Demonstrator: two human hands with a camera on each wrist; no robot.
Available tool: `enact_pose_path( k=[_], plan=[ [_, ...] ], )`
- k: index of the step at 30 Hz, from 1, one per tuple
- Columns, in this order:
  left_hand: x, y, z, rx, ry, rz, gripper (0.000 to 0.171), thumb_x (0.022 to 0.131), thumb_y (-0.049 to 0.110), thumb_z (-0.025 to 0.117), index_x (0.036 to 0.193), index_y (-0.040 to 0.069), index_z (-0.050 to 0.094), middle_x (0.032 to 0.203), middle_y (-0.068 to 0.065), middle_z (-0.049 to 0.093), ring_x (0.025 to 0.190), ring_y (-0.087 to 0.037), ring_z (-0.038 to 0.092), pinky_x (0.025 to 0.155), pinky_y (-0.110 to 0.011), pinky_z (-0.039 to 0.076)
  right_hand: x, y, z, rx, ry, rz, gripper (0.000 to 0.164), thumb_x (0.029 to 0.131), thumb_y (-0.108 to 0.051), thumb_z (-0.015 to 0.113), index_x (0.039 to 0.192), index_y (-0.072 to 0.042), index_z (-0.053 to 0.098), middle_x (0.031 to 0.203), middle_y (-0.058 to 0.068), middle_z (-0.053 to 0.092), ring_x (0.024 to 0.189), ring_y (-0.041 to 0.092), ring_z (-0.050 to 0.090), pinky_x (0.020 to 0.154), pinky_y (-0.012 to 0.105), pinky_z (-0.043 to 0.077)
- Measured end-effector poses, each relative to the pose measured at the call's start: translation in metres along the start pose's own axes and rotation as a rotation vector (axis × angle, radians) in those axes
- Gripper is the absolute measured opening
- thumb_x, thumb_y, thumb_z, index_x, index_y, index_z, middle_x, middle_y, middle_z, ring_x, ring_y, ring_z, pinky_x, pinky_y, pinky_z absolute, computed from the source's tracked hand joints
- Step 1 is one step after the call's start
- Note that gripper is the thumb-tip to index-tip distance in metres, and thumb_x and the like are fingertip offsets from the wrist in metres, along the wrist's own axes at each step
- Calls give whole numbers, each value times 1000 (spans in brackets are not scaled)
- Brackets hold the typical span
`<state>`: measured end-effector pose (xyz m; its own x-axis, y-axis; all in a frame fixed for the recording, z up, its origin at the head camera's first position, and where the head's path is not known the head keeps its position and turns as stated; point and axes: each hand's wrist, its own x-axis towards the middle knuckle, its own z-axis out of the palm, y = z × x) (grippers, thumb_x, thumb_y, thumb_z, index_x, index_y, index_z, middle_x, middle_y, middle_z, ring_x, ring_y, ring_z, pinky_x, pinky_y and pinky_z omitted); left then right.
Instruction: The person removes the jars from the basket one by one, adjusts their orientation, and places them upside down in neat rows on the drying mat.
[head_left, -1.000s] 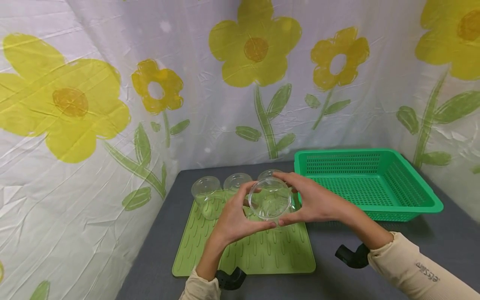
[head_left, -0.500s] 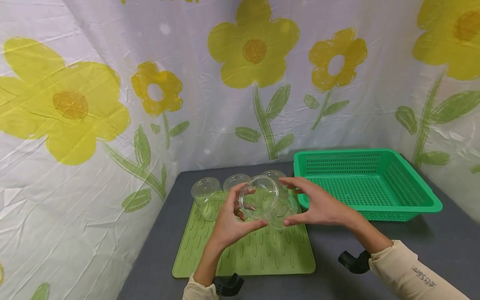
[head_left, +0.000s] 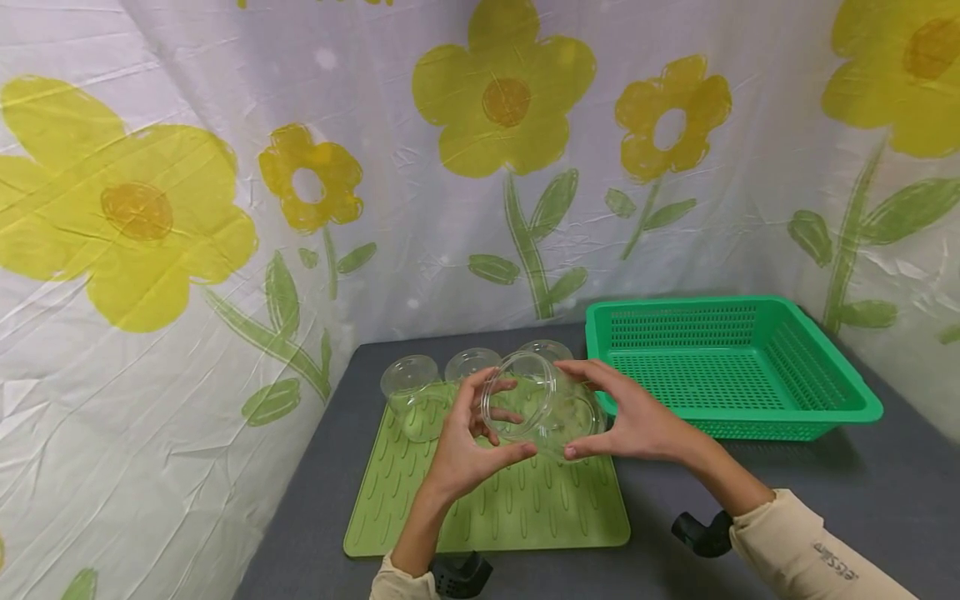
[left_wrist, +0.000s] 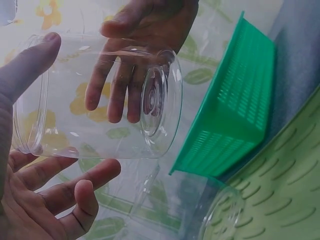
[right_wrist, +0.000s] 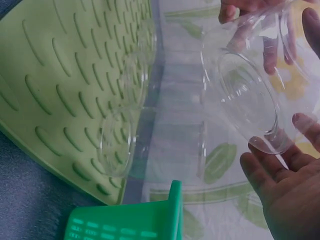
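Between both hands, above the mat, a clear plastic cup point(head_left: 517, 404) lies tilted, with its rimmed mouth to the left and its base to the right. The left hand point(head_left: 461, 442) grips it at the mouth end, thumb in front and fingers behind. At the base end the right hand point(head_left: 637, 417) holds it between thumb and fingers. In the left wrist view the cup's ringed base point(left_wrist: 154, 102) shows, with the right fingers point(left_wrist: 120, 95) seen through the wall. Behind the hands, several more clear cups point(head_left: 411, 396) stand in a row on the green mat point(head_left: 487, 521).
A green perforated basket point(head_left: 750, 417) stands at the right, behind the right forearm. The dark grey tabletop point(head_left: 300, 517) runs around the mat. A white curtain with yellow flowers point(head_left: 420, 250) hangs close behind.
The cup's mouth has turned from facing the head camera toward the left, and its base has swung right. The right hand has shifted slightly right and down with the base.
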<state>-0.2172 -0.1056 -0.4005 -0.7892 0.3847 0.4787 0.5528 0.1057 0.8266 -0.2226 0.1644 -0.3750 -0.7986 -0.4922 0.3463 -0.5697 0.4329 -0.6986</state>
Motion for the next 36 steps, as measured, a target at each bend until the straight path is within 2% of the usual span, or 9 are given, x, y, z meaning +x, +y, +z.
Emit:
enact_pose_path(
  k=[12,18,23,28,32,36],
  plan=[
    [1,-1,1,-7,-11,8,91,82,29,87,155,17,33,147,-19,53,104,-27,73,66,-33,54,0,3,-1,9,0,-15,93,75,-35,92,152,-12,45,149,8,52,134,35,52,107,63,42],
    [0,-2,1,-16,-19,-3,93,83,34,87,156,17,32,149,-18,52,106,-23,72,67,-37,54,-1,2,-2,1,6,-11,92,74,-35,92,151,-13,46,148,8,53,131,34,54,106,63,43],
    [-1,-3,0,-2,-36,-19,97,83,43,85,159,19,29,152,-18,49,111,-30,70,71,-38,53,-1,1,-2,-13,10,-13,91,74,-36,92,150,-11,48,145,10,55,128,33,56,103,62,45],
    [-2,2,-3,111,-25,-37,102,80,57,82,161,28,27,157,-9,45,122,-37,63,81,-35,51,-3,2,-5,-56,15,-30,91,73,-38,92,149,-10,49,144,8,56,127,32,56,102,60,47],
    [0,9,-7,265,-3,-25,100,78,66,78,159,34,29,159,-1,41,130,-32,57,85,-35,50,-4,3,-8,-133,17,-46,92,72,-43,92,149,-15,50,143,8,56,128,32,55,100,61,48],
    [5,15,-8,431,8,11,96,77,67,79,157,37,35,154,5,43,125,-24,57,88,-38,52,-5,3,-9,-252,10,-63,94,72,-52,90,149,-18,50,141,7,56,129,31,53,96,59,50]
  ],
)
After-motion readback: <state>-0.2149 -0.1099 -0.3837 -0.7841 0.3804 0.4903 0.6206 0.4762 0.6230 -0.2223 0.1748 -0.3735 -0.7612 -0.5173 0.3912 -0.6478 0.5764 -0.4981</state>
